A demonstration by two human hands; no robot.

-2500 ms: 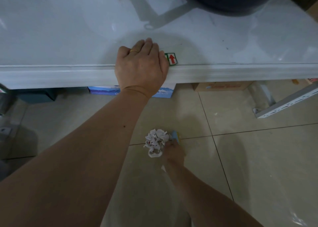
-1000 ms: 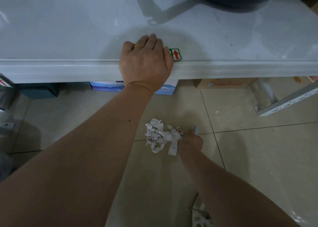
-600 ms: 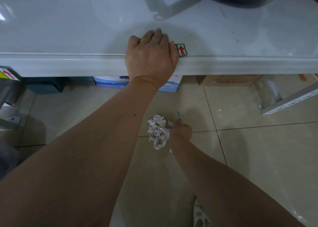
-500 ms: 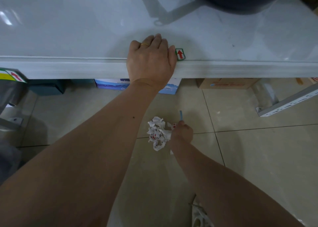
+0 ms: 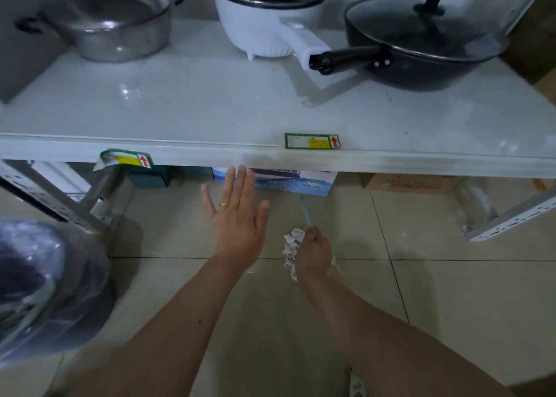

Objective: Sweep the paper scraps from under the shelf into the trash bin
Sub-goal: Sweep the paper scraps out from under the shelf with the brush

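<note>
My right hand (image 5: 313,253) is closed around a bunch of crumpled white paper scraps (image 5: 291,246) low over the tiled floor, with a thin blue stick (image 5: 306,211) poking up past its thumb. My left hand (image 5: 237,216) hovers open with fingers spread, just in front of the white shelf edge (image 5: 270,158) and left of the scraps. A trash bin lined with a clear plastic bag (image 5: 39,288) stands at the left, blurred.
On the shelf stand a steel pot (image 5: 105,26), a white electric pot (image 5: 267,17) and a black lidded wok (image 5: 421,41). Under it lie a blue box (image 5: 294,183), a cardboard box (image 5: 412,183) and a teal box (image 5: 147,178). Perforated metal legs (image 5: 511,216) flank the gap.
My left hand has let go of the shelf edge and now hangs open below it. The view has pulled back, showing the pots and the bin. My right hand still holds the scraps.
</note>
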